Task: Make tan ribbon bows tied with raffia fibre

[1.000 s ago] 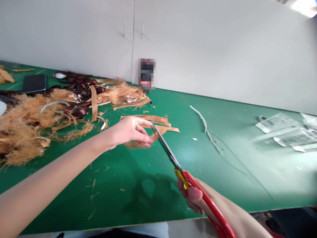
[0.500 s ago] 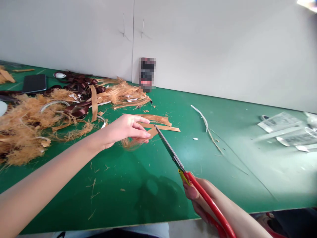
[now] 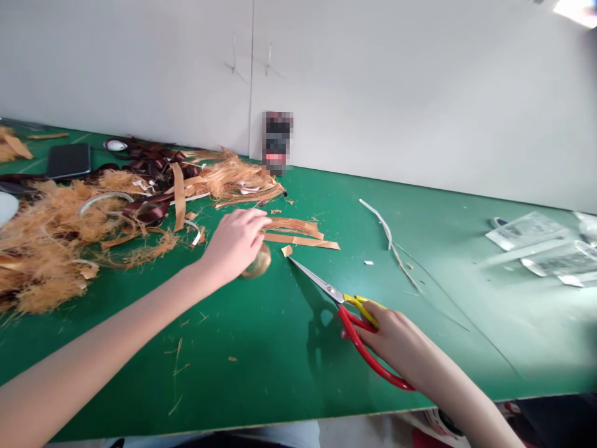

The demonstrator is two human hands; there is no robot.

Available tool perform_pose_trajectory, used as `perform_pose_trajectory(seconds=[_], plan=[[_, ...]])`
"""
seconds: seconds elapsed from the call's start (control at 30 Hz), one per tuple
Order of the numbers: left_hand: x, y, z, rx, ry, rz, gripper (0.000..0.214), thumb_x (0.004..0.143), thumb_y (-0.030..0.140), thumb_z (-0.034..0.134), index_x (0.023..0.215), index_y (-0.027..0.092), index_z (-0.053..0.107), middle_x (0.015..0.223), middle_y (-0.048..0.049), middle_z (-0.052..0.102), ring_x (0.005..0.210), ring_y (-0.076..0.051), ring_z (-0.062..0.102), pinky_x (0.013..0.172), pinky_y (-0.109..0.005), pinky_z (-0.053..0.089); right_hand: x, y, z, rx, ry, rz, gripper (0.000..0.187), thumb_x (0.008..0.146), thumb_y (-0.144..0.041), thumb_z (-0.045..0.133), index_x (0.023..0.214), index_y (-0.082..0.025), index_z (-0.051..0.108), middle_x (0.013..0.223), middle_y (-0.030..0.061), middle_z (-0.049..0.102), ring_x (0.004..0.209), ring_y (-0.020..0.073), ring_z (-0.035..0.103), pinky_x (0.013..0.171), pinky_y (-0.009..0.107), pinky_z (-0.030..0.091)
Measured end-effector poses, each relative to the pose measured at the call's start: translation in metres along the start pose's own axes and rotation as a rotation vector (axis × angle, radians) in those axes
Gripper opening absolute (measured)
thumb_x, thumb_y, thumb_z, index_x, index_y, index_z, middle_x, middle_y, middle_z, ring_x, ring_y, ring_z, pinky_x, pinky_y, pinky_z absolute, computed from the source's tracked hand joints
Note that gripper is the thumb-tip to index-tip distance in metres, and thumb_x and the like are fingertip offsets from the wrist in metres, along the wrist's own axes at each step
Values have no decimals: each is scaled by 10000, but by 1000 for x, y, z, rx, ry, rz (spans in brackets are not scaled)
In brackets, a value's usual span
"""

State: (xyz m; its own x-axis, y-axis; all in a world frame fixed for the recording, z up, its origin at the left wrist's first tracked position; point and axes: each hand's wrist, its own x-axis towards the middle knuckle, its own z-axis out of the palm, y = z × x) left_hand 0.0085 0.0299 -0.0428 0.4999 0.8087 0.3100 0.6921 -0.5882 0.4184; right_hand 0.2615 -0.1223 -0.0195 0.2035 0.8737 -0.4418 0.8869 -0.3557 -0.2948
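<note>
My left hand [image 3: 236,239] is curled, knuckles up, over a small tan frayed bundle [image 3: 258,264] on the green table [image 3: 289,348]; the fingers are closed on it. My right hand [image 3: 396,339] grips the red and yellow handles of the scissors [image 3: 347,308]. The blades lie low over the table, closed, with the tip pointing left toward the bundle. A small cut tan scrap [image 3: 286,251] lies just above the blade tip, beside tan ribbon strips [image 3: 298,231].
A heap of tan frayed fibre [image 3: 46,236] and dark brown ribbon [image 3: 153,162] fills the left. A black phone [image 3: 69,160] lies far left. A blurred dark object [image 3: 277,142] stands by the wall. Clear plastic bags [image 3: 536,246] lie at right, a thin white strip [image 3: 382,227] mid-table.
The scissors dropped from a raised, cutting position to lie low over the table. My left hand turned over and pressed the tan bundle down. A small cut scrap now lies on the table.
</note>
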Motion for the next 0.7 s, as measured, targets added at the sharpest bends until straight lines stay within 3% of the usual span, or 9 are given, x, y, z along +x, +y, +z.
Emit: perform_pose_trajectory(seconds=[0.07, 0.13, 0.27, 0.47, 0.57, 0.7], plan=[[-1, 9, 11, 128, 7, 206, 303, 910, 144, 419, 1044, 154, 691, 1261, -101, 647, 1209, -294, 520, 1034, -508, 359, 3, -1, -2, -19, 32, 10, 261, 783, -469, 573, 742, -211, 595, 658, 56, 657, 555, 189, 557, 514, 287, 351], [-3, 16, 22, 176, -69, 301, 298, 932, 212, 428, 991, 163, 716, 1235, -97, 669, 1227, -298, 519, 1059, -512, 334, 6, 1, -3, -62, 65, 11, 203, 734, -407, 619, 698, -213, 570, 623, 36, 632, 518, 168, 515, 495, 279, 326], [-10, 23, 38, 207, -207, 299, 419, 944, 407, 454, 1168, 117, 658, 1325, -147, 609, 1293, -312, 482, 1125, -525, 253, 14, 13, -6, -99, 76, -8, 201, 670, -370, 678, 664, -210, 557, 644, 22, 618, 542, 158, 503, 518, 278, 335], [-29, 26, 44, 241, -209, 337, 453, 973, 351, 423, 1312, 73, 536, 1341, -163, 593, 1321, -305, 459, 1152, -538, 190, 18, 28, -21, -89, 98, 147, 328, 786, -521, 551, 677, -216, 604, 679, 64, 659, 652, 231, 587, 567, 316, 378], [-40, 30, 41, 273, -193, 377, 368, 969, 275, 426, 1241, 86, 587, 1291, -168, 626, 1275, -307, 505, 1127, -537, 243, 20, 17, -31, -195, 194, 231, 370, 844, -529, 469, 681, -220, 591, 697, 87, 663, 690, 268, 607, 611, 352, 407], [-54, 37, 40, 291, -175, 443, 344, 971, 215, 389, 1147, 60, 640, 1201, -189, 669, 1167, -302, 581, 1077, -518, 315, 32, -14, -27, -164, 236, 127, 318, 862, -495, 483, 752, -212, 576, 799, 106, 689, 779, 285, 633, 665, 362, 435]])
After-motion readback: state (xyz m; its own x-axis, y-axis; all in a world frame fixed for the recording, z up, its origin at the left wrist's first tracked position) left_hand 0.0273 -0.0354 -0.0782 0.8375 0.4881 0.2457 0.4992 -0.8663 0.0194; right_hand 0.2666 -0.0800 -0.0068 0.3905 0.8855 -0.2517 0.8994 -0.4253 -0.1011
